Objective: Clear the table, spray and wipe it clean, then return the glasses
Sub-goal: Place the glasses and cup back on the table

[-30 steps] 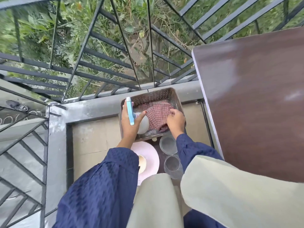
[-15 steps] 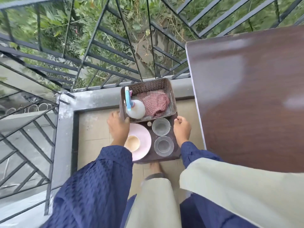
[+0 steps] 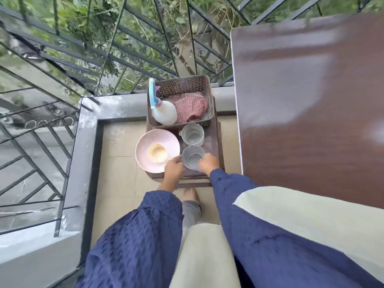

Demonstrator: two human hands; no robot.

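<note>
Two clear glasses stand on a low brown stool (image 3: 216,140). My left hand (image 3: 174,167) and my right hand (image 3: 208,163) curl round the near glass (image 3: 193,157) from both sides. Just beyond it stands the far glass (image 3: 192,132). At the stool's far end, a brown perforated basket (image 3: 182,85) holds a white spray bottle (image 3: 164,112) with a blue trigger and a red checked cloth (image 3: 191,108). The dark brown table (image 3: 311,100) fills the right side, its top bare and glossy.
A pink plate (image 3: 164,140) with a small cream bowl (image 3: 157,152) on it sits at the stool's left. Black metal railing (image 3: 124,59) and a grey ledge (image 3: 87,142) bound the tiled balcony floor. My bare foot (image 3: 190,194) stands just before the stool.
My left hand let go of the spray bottle and my right hand left the cloth. Both drew back along the stool's sides and now hold the near glass.
</note>
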